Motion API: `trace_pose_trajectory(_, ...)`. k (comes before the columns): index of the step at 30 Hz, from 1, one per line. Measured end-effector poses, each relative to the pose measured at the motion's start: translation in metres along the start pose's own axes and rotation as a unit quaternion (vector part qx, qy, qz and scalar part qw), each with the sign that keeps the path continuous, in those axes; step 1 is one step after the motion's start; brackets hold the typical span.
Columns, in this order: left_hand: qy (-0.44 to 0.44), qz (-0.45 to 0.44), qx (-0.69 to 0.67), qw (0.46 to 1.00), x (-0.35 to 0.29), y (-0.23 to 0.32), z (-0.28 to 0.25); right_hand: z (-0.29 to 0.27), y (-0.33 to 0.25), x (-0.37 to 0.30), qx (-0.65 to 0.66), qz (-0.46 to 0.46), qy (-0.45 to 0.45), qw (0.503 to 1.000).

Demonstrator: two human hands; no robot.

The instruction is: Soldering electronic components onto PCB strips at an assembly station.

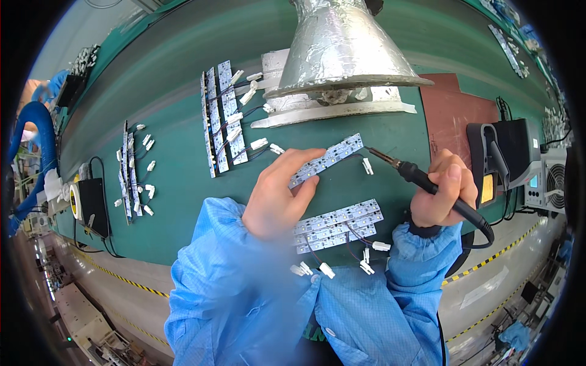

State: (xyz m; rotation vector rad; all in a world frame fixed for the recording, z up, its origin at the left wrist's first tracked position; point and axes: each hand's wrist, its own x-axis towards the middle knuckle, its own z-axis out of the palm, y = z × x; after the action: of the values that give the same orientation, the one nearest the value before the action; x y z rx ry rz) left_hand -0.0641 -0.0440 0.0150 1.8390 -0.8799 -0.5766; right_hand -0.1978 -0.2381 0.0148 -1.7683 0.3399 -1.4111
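Between the thumb and fingers of my left hand (284, 192) is an LED circuit board strip (342, 152), tilted up toward the right. A wire with a white connector (367, 166) trails from it. My right hand (445, 192) is closed round the dark handle of a soldering iron (421, 178). Its metal tip points left, close to the strip's right end; whether it touches cannot be made out. Just below, nearer to me, lies a stack of several similar strips (339, 222) with wires and white connectors.
A foil-covered fume hood (348, 49) hangs over the far middle. More LED strips lie at the left (223, 122) and far left (129, 174). A soldering station (513, 149) stands right, beside a reddish-brown sheet (455, 116). A black device (91, 207) sits at the left edge.
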Motion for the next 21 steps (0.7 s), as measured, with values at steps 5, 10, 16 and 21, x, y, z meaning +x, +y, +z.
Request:
trace_pose_trajectory(5,-0.001,-0.019,-0.002,1.000,0.000,0.000,0.001,0.004,-0.002,-0.004,0.015,-0.025,-0.049,0.998)
trace_pose_trajectory(10,0.010,-0.019,-0.005,1.000,0.001,-0.002,0.002,0.018,-0.017,-0.012,0.064,-0.049,-0.123,0.989)
trace_pose_trajectory(16,-0.001,-0.015,0.012,1.000,0.001,0.002,0.000,0.024,-0.019,-0.013,0.052,-0.061,-0.137,0.987)
trace_pose_trajectory(21,0.015,-0.024,-0.007,1.000,0.000,0.000,0.004,0.026,-0.017,-0.016,0.060,-0.065,-0.131,0.987)
